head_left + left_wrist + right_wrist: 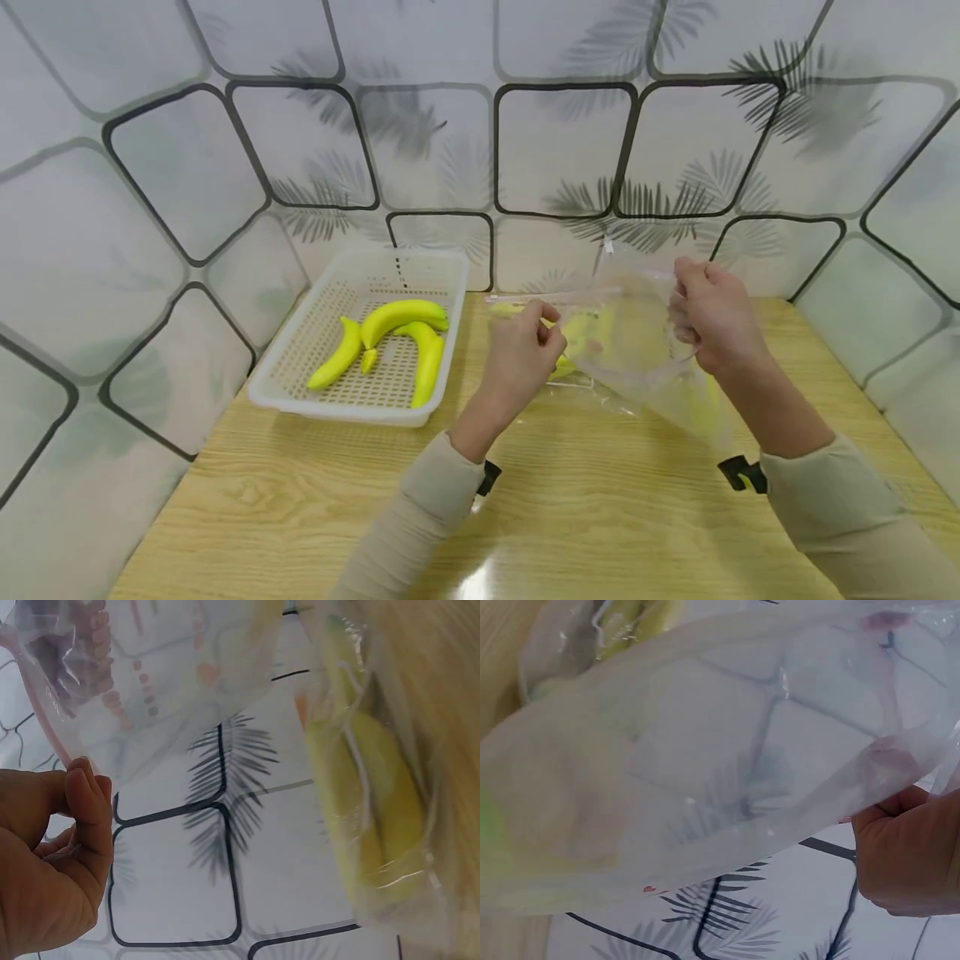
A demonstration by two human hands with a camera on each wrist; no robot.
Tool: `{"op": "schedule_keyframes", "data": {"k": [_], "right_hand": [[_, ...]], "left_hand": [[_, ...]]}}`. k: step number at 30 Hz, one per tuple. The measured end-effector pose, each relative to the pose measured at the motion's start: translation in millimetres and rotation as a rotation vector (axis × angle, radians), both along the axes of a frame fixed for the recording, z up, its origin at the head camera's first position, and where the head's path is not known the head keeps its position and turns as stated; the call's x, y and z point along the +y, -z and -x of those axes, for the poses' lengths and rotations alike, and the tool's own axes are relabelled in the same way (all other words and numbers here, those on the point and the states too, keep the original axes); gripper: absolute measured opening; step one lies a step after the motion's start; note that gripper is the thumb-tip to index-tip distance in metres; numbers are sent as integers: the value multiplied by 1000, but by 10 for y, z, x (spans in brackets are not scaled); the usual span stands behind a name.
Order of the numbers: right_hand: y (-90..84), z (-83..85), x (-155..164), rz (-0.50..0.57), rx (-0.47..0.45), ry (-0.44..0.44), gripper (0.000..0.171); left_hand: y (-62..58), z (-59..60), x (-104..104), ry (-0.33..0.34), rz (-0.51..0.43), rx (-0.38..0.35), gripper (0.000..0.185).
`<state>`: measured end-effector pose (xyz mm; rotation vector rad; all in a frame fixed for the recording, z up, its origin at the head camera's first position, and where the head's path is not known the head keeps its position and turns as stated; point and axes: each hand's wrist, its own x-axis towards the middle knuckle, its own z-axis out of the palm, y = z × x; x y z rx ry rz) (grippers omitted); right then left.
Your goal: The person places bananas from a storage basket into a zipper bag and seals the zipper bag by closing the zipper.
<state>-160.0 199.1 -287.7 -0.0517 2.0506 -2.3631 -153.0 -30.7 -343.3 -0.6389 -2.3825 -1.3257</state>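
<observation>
1. White basket (300, 392), table's left: three bananas (401, 315) inside, not yet bagged.
2. Your left hand (517, 358): fingers curled, pinching near edge of clear bag (637, 350) by its mouth.
3. Bag, held up betw. both hands over wooden table (300, 500): already holds a yellow banana (375, 795); count unclear.
4. Your right hand (712, 317): gripping far edge of the bag's mouth, holding it apart. Approx. partway; basket bananas left.
</observation>
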Motion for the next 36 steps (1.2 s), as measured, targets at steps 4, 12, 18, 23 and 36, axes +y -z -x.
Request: {"op": "schedule_keyframes", "data": {"k": [4, 12, 18, 23, 36], "right_hand": [[253, 78, -66, -44, -99, -12, 45], [563, 33, -285, 300, -326, -75, 41], [720, 10, -423, 530, -408, -85, 45], [796, 10, -467, 601, -427, -85, 42], [871, 23, -491, 584, -393, -89, 38]], "left_hand": [[238, 0, -2, -3, -14, -84, 13], [511, 2, -100, 1, -153, -288, 11], [556, 17, -169, -16, -149, -321, 11], [551, 22, -208, -7, -122, -341, 11], [307, -30, -504, -26, 20, -256, 19]]}}
